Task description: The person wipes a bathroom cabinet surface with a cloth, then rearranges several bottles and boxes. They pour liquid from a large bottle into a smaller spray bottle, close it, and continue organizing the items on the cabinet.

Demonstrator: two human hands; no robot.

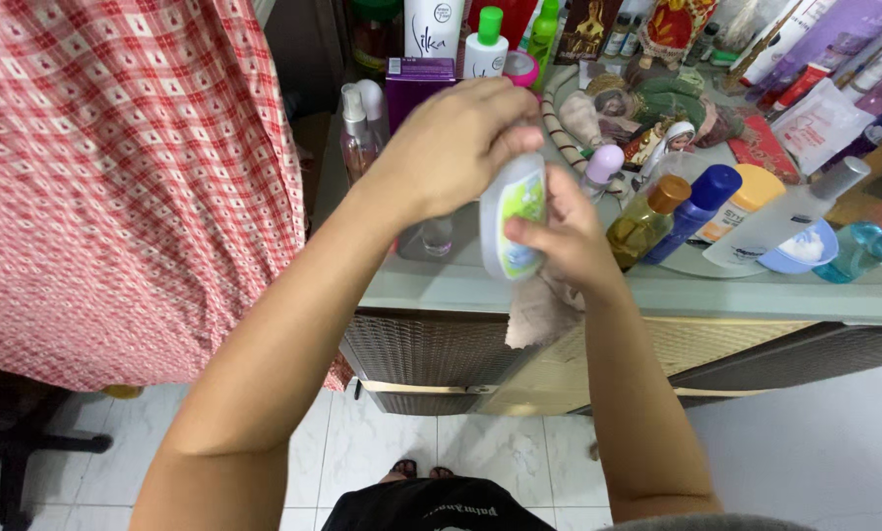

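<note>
Both hands up: left hand (456,143) fingers clamp the white bottle (511,218) top, right hand (564,241) fingers pinch bottle and cloth (539,310).

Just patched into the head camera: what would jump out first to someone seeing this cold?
Dead centre, both hands meet on a white bottle with a green label: the left hand grips its top, the right hand holds its side along with a beige cloth. A red checked fabric fills the left, and behind sits a crowded tabletop of bottles.
</note>
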